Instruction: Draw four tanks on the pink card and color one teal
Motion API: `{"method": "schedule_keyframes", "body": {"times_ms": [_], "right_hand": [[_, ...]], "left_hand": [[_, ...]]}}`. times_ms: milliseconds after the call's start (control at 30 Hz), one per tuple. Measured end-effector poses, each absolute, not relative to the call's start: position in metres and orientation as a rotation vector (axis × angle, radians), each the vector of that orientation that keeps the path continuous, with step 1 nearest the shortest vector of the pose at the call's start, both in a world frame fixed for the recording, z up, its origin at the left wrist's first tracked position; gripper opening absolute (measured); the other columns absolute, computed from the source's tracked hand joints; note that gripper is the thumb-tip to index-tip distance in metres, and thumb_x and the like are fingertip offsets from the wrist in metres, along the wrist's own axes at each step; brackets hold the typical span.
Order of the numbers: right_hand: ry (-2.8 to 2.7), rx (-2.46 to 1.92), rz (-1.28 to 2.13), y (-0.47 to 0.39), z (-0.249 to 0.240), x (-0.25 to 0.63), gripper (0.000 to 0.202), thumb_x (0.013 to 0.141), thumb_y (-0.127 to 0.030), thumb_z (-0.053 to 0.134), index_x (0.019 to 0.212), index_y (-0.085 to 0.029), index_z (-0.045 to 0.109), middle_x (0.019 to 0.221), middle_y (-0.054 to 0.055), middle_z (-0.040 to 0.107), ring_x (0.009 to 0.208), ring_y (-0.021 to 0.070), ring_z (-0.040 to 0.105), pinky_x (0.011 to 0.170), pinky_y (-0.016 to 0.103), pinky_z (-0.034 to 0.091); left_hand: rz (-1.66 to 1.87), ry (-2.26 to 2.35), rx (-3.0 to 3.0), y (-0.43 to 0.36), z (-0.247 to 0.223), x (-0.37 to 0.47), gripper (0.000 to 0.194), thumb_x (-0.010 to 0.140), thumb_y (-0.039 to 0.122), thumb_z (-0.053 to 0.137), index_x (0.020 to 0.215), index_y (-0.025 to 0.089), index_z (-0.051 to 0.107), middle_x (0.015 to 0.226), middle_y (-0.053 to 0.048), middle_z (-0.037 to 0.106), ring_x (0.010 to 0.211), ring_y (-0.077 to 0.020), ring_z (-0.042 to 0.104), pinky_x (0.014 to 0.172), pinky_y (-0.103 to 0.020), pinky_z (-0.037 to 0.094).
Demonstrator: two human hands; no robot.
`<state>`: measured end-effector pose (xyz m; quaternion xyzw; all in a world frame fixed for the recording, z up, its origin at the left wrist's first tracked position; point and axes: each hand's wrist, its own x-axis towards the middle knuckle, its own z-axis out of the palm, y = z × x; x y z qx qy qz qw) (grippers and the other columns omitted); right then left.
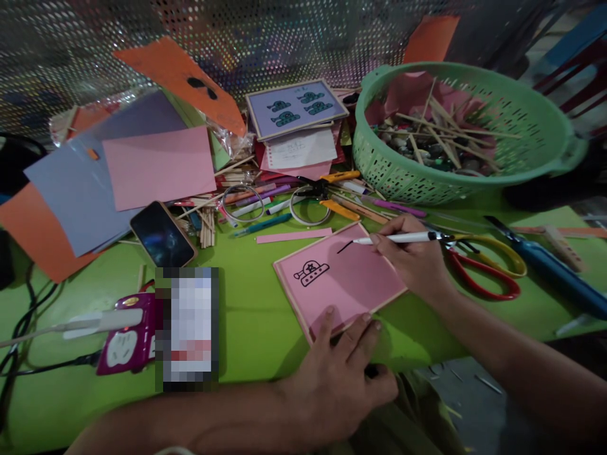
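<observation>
A pink card [341, 294] with a thin wooden stick frame lies on the green table. A black outline of a tank [312, 273] with a star stands at its left, and a short black line [345, 247] runs near the top. In my right hand [415, 259] is a white marker [401, 238], its tip at the end of that line. My left hand [339, 373] rests with fingers spread on the card's near edge, holding nothing. Red and yellow handled scissors [488, 268] lie just right of my right hand.
A green basket [412, 167] of sticks and stones stands at the back right. Behind are a purple framed card [296, 107], pliers [322, 186], several markers and coloured sheets [161, 167]. A phone [162, 234] and a purple power strip [130, 332] with cables lie left.
</observation>
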<state>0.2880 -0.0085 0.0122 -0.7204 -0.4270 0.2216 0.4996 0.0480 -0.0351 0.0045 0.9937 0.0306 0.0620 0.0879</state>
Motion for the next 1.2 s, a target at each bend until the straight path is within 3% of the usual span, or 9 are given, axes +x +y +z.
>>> {"method": "schedule_keyframes", "body": {"times_ms": [333, 600, 833, 1200], "right_hand": [[-1.023, -1.750, 0.532, -0.0097, 0.0117, 0.2888, 0.031, 0.084, -0.050, 0.077, 0.078, -0.027, 0.057, 0.063, -0.001, 0.063, 0.057, 0.0192, 0.057, 0.052, 0.032, 0.041], [-1.145, -1.650, 0.719, -0.0131, 0.0178, 0.2852, 0.029, 0.083, -0.048, 0.078, 0.076, -0.027, 0.060, 0.062, 0.000, 0.063, 0.056, 0.0185, 0.058, 0.050, 0.031, 0.043], [-1.181, -1.647, 0.747, -0.0126, 0.0184, 0.2839, 0.031, 0.082, -0.053, 0.078, 0.074, -0.028, 0.061, 0.060, 0.001, 0.065, 0.054, 0.0199, 0.058, 0.048, 0.034, 0.041], [-1.188, -1.648, 0.767, -0.0128, 0.0181, 0.2840, 0.028, 0.083, -0.047, 0.077, 0.075, -0.025, 0.061, 0.062, 0.001, 0.064, 0.056, 0.0180, 0.057, 0.051, 0.030, 0.042]], "left_hand": [[0.212, 0.092, 2.959, -0.0343, 0.0059, 0.0475, 0.022, 0.095, 0.034, 0.062, 0.113, 0.025, 0.054, 0.149, -0.022, 0.057, 0.142, -0.0402, 0.048, 0.113, -0.070, 0.015], [0.188, 0.090, 2.957, -0.0359, 0.0051, 0.0485, 0.021, 0.096, 0.033, 0.061, 0.114, 0.024, 0.057, 0.148, -0.021, 0.058, 0.145, -0.0416, 0.044, 0.113, -0.072, 0.014], [0.118, 0.079, 2.934, -0.0354, 0.0076, 0.0490, 0.021, 0.097, 0.033, 0.061, 0.116, 0.024, 0.060, 0.149, -0.020, 0.058, 0.145, -0.0413, 0.045, 0.112, -0.072, 0.023], [0.076, 0.066, 2.931, -0.0333, 0.0110, 0.0485, 0.024, 0.096, 0.035, 0.060, 0.118, 0.025, 0.058, 0.152, -0.021, 0.055, 0.145, -0.0417, 0.043, 0.113, -0.072, 0.017]]}}
